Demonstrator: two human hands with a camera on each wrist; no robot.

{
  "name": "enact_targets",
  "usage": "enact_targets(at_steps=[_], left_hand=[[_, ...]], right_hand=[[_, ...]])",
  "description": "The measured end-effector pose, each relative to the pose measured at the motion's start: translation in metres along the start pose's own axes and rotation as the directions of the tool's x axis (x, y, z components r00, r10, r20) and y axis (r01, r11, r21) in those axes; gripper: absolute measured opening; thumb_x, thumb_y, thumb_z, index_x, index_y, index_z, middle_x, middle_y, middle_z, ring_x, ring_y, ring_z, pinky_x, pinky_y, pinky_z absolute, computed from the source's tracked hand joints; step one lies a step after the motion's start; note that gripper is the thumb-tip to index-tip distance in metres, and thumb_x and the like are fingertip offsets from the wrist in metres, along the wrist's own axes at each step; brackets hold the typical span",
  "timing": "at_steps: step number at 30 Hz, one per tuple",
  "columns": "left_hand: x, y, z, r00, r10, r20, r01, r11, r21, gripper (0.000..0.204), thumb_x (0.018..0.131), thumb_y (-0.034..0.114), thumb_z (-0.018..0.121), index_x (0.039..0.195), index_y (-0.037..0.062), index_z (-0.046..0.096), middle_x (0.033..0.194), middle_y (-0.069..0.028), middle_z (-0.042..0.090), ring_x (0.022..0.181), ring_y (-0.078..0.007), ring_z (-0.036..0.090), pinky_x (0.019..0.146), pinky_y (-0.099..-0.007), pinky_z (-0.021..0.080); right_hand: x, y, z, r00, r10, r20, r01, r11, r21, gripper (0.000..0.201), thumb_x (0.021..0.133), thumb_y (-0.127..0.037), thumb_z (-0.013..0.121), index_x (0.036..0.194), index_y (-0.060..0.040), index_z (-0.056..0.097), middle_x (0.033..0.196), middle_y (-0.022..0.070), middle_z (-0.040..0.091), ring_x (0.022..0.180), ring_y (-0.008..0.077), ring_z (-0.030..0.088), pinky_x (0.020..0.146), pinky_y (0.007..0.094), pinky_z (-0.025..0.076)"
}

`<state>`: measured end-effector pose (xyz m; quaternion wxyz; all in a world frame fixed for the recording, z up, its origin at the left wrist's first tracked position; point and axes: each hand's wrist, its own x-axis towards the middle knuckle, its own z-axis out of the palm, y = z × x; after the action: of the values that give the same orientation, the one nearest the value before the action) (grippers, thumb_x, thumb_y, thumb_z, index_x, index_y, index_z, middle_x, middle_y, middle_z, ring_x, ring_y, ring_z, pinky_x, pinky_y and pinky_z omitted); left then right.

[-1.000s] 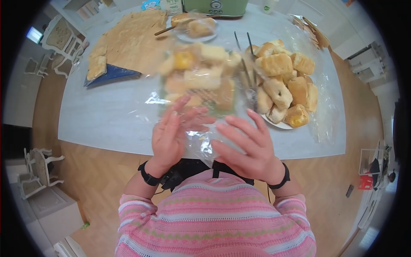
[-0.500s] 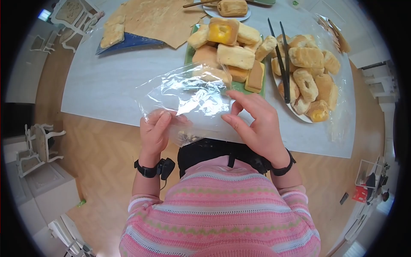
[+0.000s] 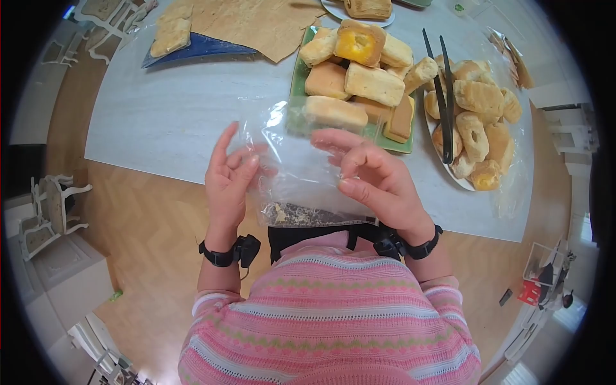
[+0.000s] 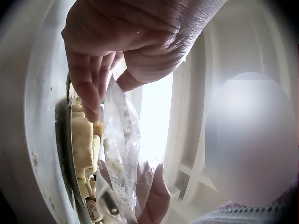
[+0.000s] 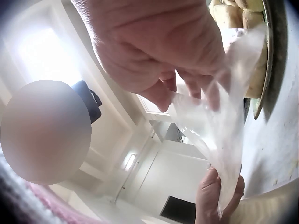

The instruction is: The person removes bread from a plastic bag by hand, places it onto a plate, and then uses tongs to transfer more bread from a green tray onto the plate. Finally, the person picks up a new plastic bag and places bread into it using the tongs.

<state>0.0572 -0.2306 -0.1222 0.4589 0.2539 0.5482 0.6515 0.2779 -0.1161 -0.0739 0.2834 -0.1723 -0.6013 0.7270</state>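
Note:
A clear plastic bag (image 3: 289, 170) hangs between both hands over the table's front edge, with pale crumbs (image 3: 279, 213) showing along its lower end. My left hand (image 3: 226, 183) holds the bag's left side between thumb and fingers, some fingertips showing through the film. On the other side, the thumb and index finger of my right hand (image 3: 378, 179) pinch the bag's edge. The left wrist view shows the bag (image 4: 121, 140) upright and partly spread. Just beyond it, bread pieces (image 3: 375, 85) lie piled on a green tray (image 3: 298, 77).
To the right, black tongs (image 3: 447, 122) lie across more bread (image 3: 478, 99) on a white plate (image 3: 431, 131). A flat brown sheet (image 3: 256, 22) and a blue triangular thing (image 3: 199, 50) lie at the back left. Another plate (image 3: 378, 22) with bread sits at the back.
The hands have come from open and spread to holding the bag's two sides. Since half a second ago the bag has turned more upright, and the left fingers have straightened somewhat.

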Motion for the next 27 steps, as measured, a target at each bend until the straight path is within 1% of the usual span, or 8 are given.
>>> enact_targets(at_steps=[1, 4, 6, 9, 15, 22, 25, 27], left_hand=[[0.0, 0.001, 0.004, 1.0, -0.004, -0.002, 0.004, 1.0, 0.0, 0.049, 0.089, 0.007, 0.064, 0.135, 0.0001, 0.048, 0.114, -0.0159, 0.065, 0.092, -0.0197, 0.066, 0.069, -0.0266, 0.053], [0.0, 0.006, 0.007, 0.917, 0.39, -0.089, -0.323, 0.853, 0.409, 0.062, 0.08, 0.009, 0.073, 0.137, 0.0034, 0.048, 0.137, -0.0193, 0.049, 0.117, -0.0267, 0.056, 0.089, -0.0348, 0.049], [-0.001, 0.014, 0.004, 0.777, 0.558, 0.291, -0.554, 0.387, 0.737, 0.076, 0.07, 0.016, 0.081, 0.137, 0.005, 0.047, 0.146, -0.0215, 0.037, 0.134, -0.0362, 0.039, 0.104, -0.0448, 0.038], [0.008, 0.027, 0.017, 0.666, 0.563, 0.49, -0.707, 0.265, 0.656, 0.085, 0.064, 0.026, 0.084, 0.139, 0.0091, 0.047, 0.145, -0.023, 0.037, 0.136, -0.0443, 0.033, 0.108, -0.0546, 0.028], [0.032, 0.042, 0.028, 0.685, 0.358, 0.634, -0.726, 0.275, 0.63, 0.093, 0.058, 0.04, 0.085, 0.14, 0.0165, 0.047, 0.149, -0.0191, 0.034, 0.141, -0.0436, 0.025, 0.107, -0.0635, 0.02], [0.058, 0.052, 0.011, 0.726, 0.298, 0.62, -0.685, 0.235, 0.689, 0.101, 0.054, 0.043, 0.085, 0.142, 0.0147, 0.044, 0.15, -0.0169, 0.034, 0.14, -0.0394, 0.028, 0.11, -0.059, 0.021], [0.063, 0.041, 0.001, 0.747, 0.405, 0.527, -0.665, 0.436, 0.607, 0.106, 0.055, 0.043, 0.086, 0.145, 0.011, 0.039, 0.15, -0.0144, 0.034, 0.14, -0.0382, 0.029, 0.111, -0.0544, 0.022], [0.063, 0.029, -0.007, 0.863, 0.438, 0.251, -0.504, 0.72, 0.477, 0.109, 0.062, 0.041, 0.085, 0.149, 0.0085, 0.028, 0.151, -0.0152, 0.032, 0.141, -0.0351, 0.027, 0.113, -0.0499, 0.025]], right_hand=[[0.002, 0.0, -0.001, 0.999, -0.038, 0.032, 0.041, 0.993, -0.115, 0.005, 0.087, -0.004, 0.064, 0.091, -0.004, 0.061, 0.138, 0.0169, 0.049, 0.13, 0.0241, 0.046, 0.103, 0.0351, 0.038], [0.01, 0.0, 0.0, 0.992, -0.096, 0.077, 0.114, 0.95, -0.29, 0.006, 0.083, -0.004, 0.067, 0.088, -0.0043, 0.063, 0.138, 0.0194, 0.049, 0.131, 0.0276, 0.045, 0.103, 0.0368, 0.036], [0.015, 0.0, 0.003, 0.989, -0.121, 0.082, 0.142, 0.924, -0.354, 0.007, 0.081, -0.004, 0.068, 0.087, -0.0046, 0.064, 0.137, 0.0205, 0.049, 0.129, 0.0291, 0.047, 0.103, 0.037, 0.037], [0.021, 0.001, 0.01, 0.989, -0.137, 0.047, 0.145, 0.921, -0.363, 0.007, 0.08, -0.005, 0.069, 0.086, -0.0057, 0.066, 0.134, 0.0202, 0.052, 0.129, 0.0317, 0.047, 0.101, 0.0378, 0.038], [0.027, 0.004, 0.012, 0.982, -0.177, 0.059, 0.184, 0.86, -0.476, 0.011, 0.078, -0.005, 0.071, 0.087, -0.0067, 0.067, 0.132, 0.0174, 0.054, 0.128, 0.0371, 0.047, 0.102, 0.0419, 0.039], [0.032, -0.008, 0.006, 0.946, -0.251, 0.204, 0.322, 0.788, -0.525, 0.01, 0.075, -0.007, 0.072, 0.084, -0.0072, 0.067, 0.135, 0.0157, 0.053, 0.131, 0.0388, 0.043, 0.108, 0.0469, 0.033], [0.035, -0.011, 0.002, 0.948, -0.254, 0.19, 0.316, 0.805, -0.501, 0.009, 0.073, -0.006, 0.073, 0.081, -0.0066, 0.068, 0.136, 0.0186, 0.052, 0.133, 0.039, 0.042, 0.11, 0.0479, 0.03], [0.037, -0.013, 0.001, 0.95, -0.256, 0.178, 0.311, 0.823, -0.475, 0.009, 0.071, -0.006, 0.074, 0.078, -0.006, 0.069, 0.136, 0.0213, 0.052, 0.135, 0.0396, 0.04, 0.11, 0.0489, 0.029]])
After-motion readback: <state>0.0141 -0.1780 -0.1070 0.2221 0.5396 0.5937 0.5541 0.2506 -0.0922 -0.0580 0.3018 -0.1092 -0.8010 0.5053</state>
